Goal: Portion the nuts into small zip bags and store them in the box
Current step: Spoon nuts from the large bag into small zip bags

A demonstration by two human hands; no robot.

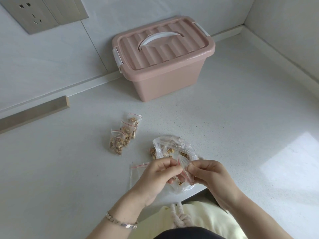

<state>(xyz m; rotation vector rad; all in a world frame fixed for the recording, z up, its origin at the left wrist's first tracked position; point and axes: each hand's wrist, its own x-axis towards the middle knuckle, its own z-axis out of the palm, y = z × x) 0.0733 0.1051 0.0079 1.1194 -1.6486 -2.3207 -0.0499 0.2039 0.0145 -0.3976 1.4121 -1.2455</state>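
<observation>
At our white speckled surface (233, 118) below a wall socket (32, 14), our left hand (158, 173) and right hand (208, 175) pinch a small zip bag (183, 167) between their fingers.

Open countertop (241, 118) lies right of the pink storage box (164, 66). Three filled zip bags (124, 133) crowd its front-left approach.

Filled small bags (128, 132): three, overlapping in a row.
Empty small bags (135, 171): two red zip strips show on the counter, so two as far as I can tell.
Held small bag (183, 167): one.
Large bag of loose nuts (172, 145): one.
Box (169, 80): one.
Lid (155, 49): one.
White handle (160, 37): one.
White latches (117, 57): two, one at each end.
Hands: two, left hand (160, 173) and right hand (208, 175).
Bracelet (120, 222): one.
Wall plates (29, 14): two, side by side.
Wooden strip (34, 112): one.
</observation>
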